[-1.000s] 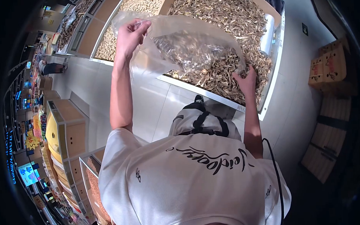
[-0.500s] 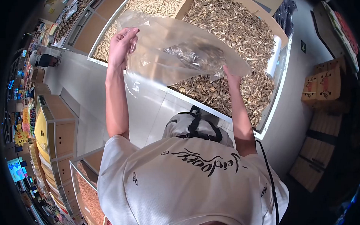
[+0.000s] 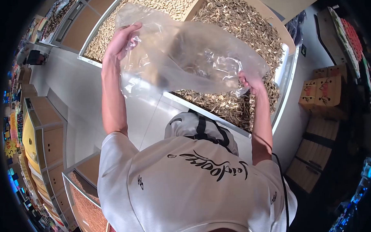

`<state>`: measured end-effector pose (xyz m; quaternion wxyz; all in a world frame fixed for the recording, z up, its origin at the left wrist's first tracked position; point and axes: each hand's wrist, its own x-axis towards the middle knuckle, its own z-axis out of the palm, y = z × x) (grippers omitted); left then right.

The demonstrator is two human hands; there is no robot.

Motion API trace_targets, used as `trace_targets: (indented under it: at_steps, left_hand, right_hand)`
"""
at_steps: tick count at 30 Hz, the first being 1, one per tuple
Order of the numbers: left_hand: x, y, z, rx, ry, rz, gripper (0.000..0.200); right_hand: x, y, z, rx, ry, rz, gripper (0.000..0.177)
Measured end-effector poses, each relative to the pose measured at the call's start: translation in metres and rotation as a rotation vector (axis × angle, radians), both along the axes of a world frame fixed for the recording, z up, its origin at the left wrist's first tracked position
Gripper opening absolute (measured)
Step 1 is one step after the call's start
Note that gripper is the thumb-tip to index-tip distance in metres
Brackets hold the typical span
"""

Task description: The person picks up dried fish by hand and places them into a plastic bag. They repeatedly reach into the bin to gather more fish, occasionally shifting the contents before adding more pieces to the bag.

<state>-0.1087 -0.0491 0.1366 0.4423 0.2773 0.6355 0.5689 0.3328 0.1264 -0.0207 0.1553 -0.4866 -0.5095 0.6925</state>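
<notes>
A large clear plastic bag (image 3: 183,50) is stretched out sideways over the display bin. Its left end is gripped by my left hand (image 3: 121,41), thumb and fingers closed on the film. At the other end my right hand (image 3: 251,81) has its fingers closed on the plastic, partly seen through it. The film sags and creases between them; whether anything is inside cannot be made out. Beneath the bag lie dried brown slices (image 3: 239,20), perhaps dried mushrooms, in one compartment. Unshelled peanuts (image 3: 157,6) fill the compartment beside it.
A wooden divider (image 3: 196,7) separates the two compartments, and a white edge (image 3: 206,113) runs along the bin's front. Cardboard boxes (image 3: 321,90) stand at right. Another bin with reddish-brown grains (image 3: 88,201) is at lower left. Wooden cabinets (image 3: 52,149) line the left.
My right hand has pulled right and slightly down, and its fingers have closed on the bag. The bag has spread wider and billowed. My left hand has shifted slightly up and left.
</notes>
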Motion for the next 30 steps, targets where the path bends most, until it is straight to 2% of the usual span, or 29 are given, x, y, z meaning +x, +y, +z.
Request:
trace_targets:
  at_steps: [3, 5, 9, 11, 16, 20, 24, 29, 30]
  left_hand:
    - [-0.018, 0.034, -0.055, -0.043, -0.023, -0.033, 0.031]
    - [-0.034, 0.051, -0.090, -0.089, -0.038, -0.126, 0.036]
    - [-0.021, 0.080, -0.102, -0.068, -0.146, -0.115, 0.045]
    - [-0.027, 0.093, -0.112, -0.050, -0.125, -0.171, 0.047]
    - [-0.029, 0.123, -0.116, -0.087, 0.167, -0.280, 0.048]
    - [-0.022, 0.145, -0.112, 0.052, 0.296, -0.361, 0.048]
    - [-0.016, 0.166, -0.105, 0.089, 0.351, -0.428, 0.049]
    - [-0.007, 0.163, -0.107, 0.037, 0.394, -0.384, 0.049]
    - [-0.007, 0.160, -0.106, 0.044, 0.341, -0.328, 0.049]
  right_hand:
    - [0.006, 0.009, -0.035, -0.101, -0.116, 0.070, 0.017]
    - [0.002, 0.004, -0.048, -0.174, -0.114, 0.026, 0.018]
    - [-0.008, -0.013, -0.091, -0.168, -0.141, -0.116, 0.021]
    - [-0.007, -0.012, -0.099, -0.079, -0.262, -0.056, 0.024]
    - [-0.001, -0.013, -0.108, 0.097, -0.545, 0.082, 0.028]
    - [0.010, -0.016, -0.117, 0.319, -0.554, -0.083, 0.033]
    - [0.007, -0.018, -0.103, 0.293, -0.560, -0.034, 0.035]
    - [0.002, -0.043, -0.099, 0.265, -0.552, 0.162, 0.037]
    - [0.004, -0.046, -0.103, 0.210, -0.509, 0.183, 0.038]
